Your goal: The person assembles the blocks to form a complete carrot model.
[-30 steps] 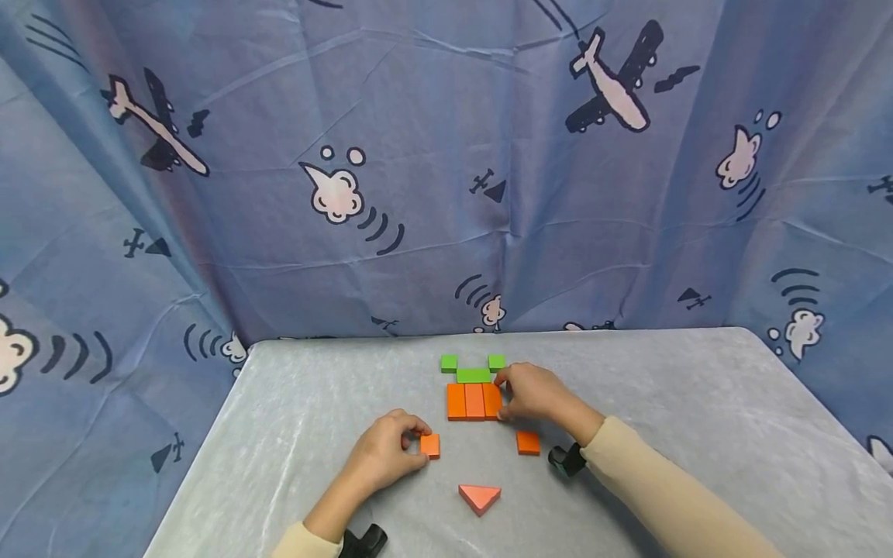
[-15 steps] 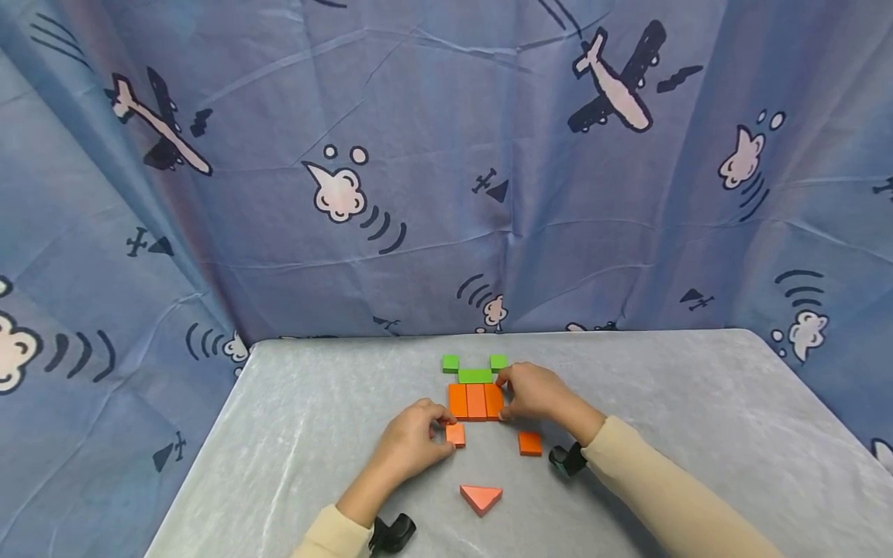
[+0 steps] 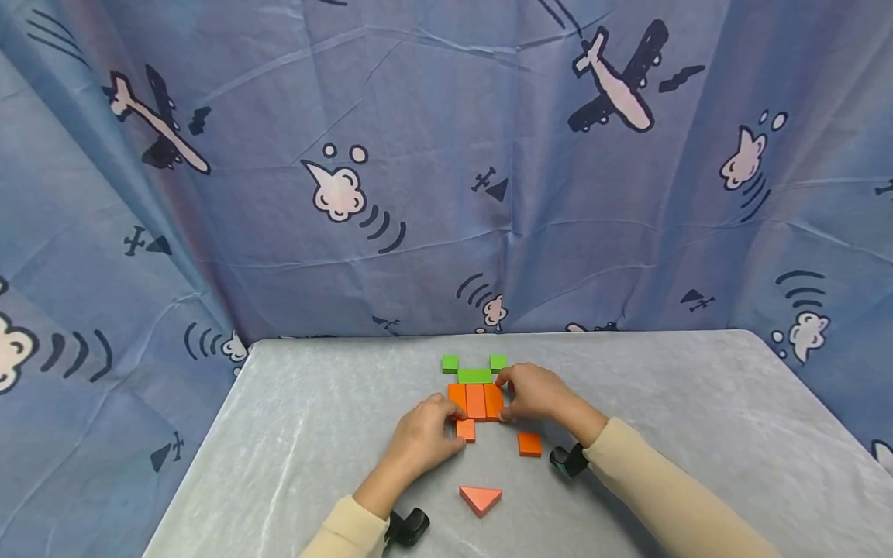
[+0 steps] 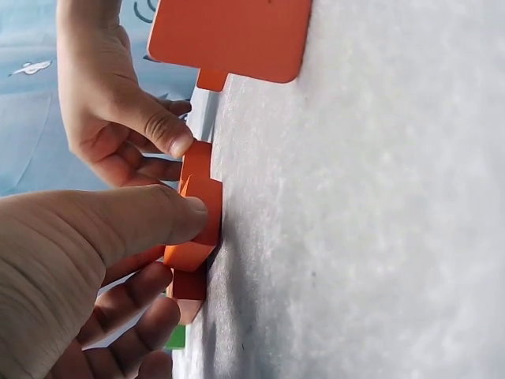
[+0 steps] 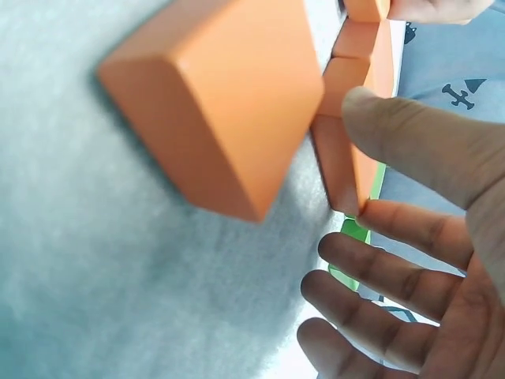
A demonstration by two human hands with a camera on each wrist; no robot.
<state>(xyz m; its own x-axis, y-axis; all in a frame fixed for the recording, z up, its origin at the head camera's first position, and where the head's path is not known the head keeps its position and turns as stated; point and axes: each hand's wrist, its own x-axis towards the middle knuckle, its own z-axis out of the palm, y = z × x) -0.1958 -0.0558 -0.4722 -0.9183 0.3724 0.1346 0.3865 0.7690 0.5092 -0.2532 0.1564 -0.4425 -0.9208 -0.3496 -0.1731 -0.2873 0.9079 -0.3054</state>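
Observation:
In the head view my left hand [image 3: 423, 435] pinches a small orange square block [image 3: 465, 431] between thumb and fingers. That block lies at the near edge of a row of three orange rectangular blocks [image 3: 475, 401], towards its left. My right hand [image 3: 536, 391] holds the rightmost rectangular block [image 3: 493, 401] by its near and far ends, thumb at the near one. In the left wrist view the thumb covers part of the pinched square block [image 4: 207, 217]. Behind the row lies a green rectangular block [image 3: 474, 377], with green square blocks [image 3: 449, 363] at its two far corners.
A loose orange square block [image 3: 529, 444] lies near the right wrist; it looms large in the right wrist view. A salmon triangular block [image 3: 480, 500] rests closer to the front of the grey-white table [image 3: 293, 434]. A blue printed curtain [image 3: 418, 194] hangs behind.
My left hand has brought the orange square block right and away from me, up to the near side of the row. The right hand has stayed at the row's right block.

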